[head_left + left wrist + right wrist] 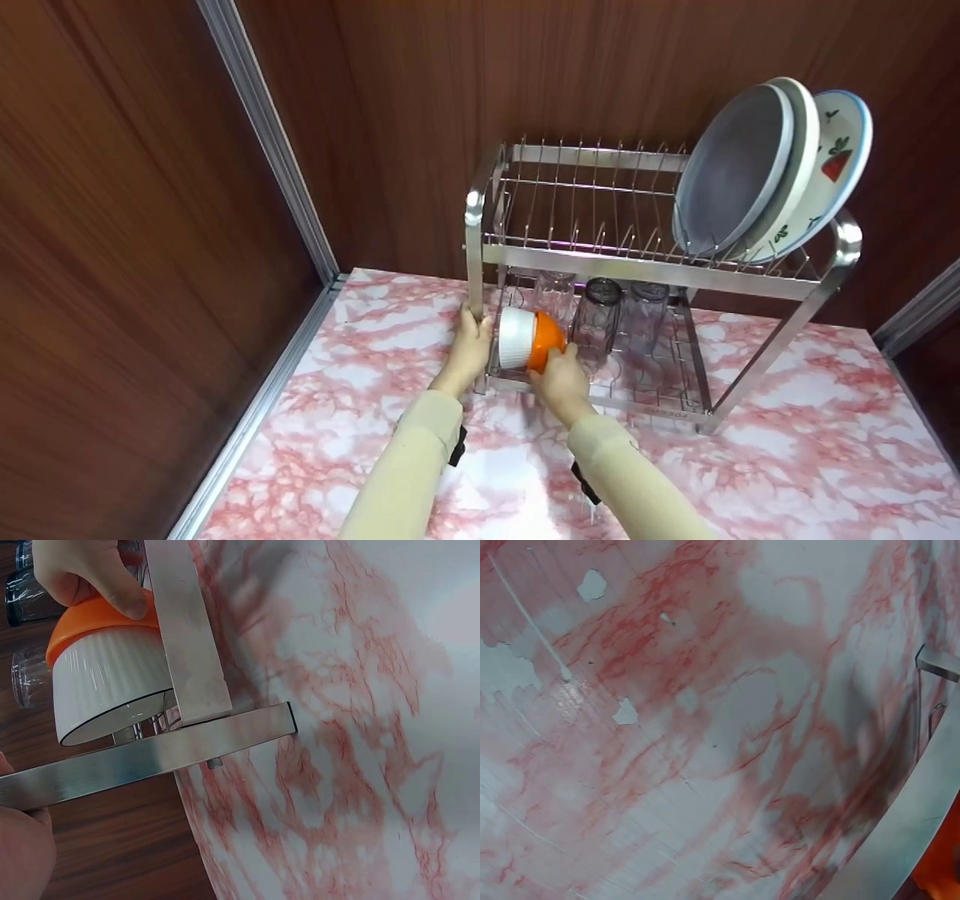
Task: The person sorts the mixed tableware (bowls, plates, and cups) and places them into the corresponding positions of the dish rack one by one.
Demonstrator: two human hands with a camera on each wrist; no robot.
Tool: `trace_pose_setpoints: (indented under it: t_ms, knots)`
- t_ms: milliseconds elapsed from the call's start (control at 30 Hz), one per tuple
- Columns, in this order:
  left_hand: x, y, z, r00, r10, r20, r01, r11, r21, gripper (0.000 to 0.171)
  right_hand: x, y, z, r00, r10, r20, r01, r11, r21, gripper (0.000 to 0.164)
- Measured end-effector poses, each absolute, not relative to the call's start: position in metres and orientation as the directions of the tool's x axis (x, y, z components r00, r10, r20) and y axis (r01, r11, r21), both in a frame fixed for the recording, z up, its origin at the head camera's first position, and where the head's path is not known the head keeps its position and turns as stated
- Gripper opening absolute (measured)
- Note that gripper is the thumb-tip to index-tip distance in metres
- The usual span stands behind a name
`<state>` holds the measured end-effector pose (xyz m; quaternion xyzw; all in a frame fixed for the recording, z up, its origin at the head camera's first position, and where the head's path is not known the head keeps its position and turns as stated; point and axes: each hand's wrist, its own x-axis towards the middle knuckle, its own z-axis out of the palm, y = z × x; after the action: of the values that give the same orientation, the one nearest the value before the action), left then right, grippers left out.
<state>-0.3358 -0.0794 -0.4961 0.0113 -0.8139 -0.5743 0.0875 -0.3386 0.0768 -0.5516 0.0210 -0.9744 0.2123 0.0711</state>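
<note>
My left hand [470, 349] holds the left front post of a two-tier metal dish rack [742, 375]. In the left wrist view, its fingers and palm lie on both sides of that post. My right hand [564, 382] grips an orange bowl [548, 337] on the lower tier, with the thumb on its outside in the left wrist view. Against the orange bowl sits a white ribbed bowl [516, 339], tipped on its side with its mouth toward the left post. The right wrist view shows only a corner of the orange bowl [941, 862].
Several clear glasses, including a dark-based glass [600, 307], stand on the lower tier right of the bowls. A grey plate [735, 169], a white plate and a strawberry-patterned plate [847, 150] lean on the upper right. Brown panels surround the red-and-white marbled tabletop [322, 442].
</note>
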Motion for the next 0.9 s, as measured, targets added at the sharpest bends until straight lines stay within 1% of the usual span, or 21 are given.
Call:
trace_pose_setpoints:
  t_ms: [100, 267, 367, 633, 900]
  knots:
    - [-0.3359, -0.0797, -0.4963, -0.985, -0.118, 0.123, 0.075, 0.347, 0.935, 0.053, -0.3374, 0.0787, -0.5522, -0.989, -0.01, 0.145, -0.07, 0.905, -0.419, 0.049]
    - [-0.3368, -0.0794, -0.497, -0.98, -0.125, 0.155, 0.103, 0.347, 0.932, 0.043, -0.3359, 0.0814, -0.5535, -0.988, -0.008, 0.156, -0.074, 0.902, -0.426, 0.044]
    - [-0.3373, -0.0791, -0.4976, -0.979, -0.126, 0.162, 0.111, 0.34, 0.934, 0.042, -0.3361, 0.0823, -0.5548, -0.986, -0.009, 0.169, -0.081, 0.904, -0.42, 0.042]
    - [-0.3371, -0.0786, -0.4971, -0.98, -0.123, 0.155, 0.108, 0.323, 0.94, 0.049, -0.3369, 0.0837, -0.5576, -0.985, -0.009, 0.173, -0.08, 0.91, -0.406, 0.042]
    - [-0.335, -0.0795, -0.4961, -0.989, -0.116, 0.086, 0.046, 0.312, 0.949, 0.056, -0.3351, 0.086, -0.5588, -0.986, -0.011, 0.166, -0.077, 0.914, -0.399, 0.043]
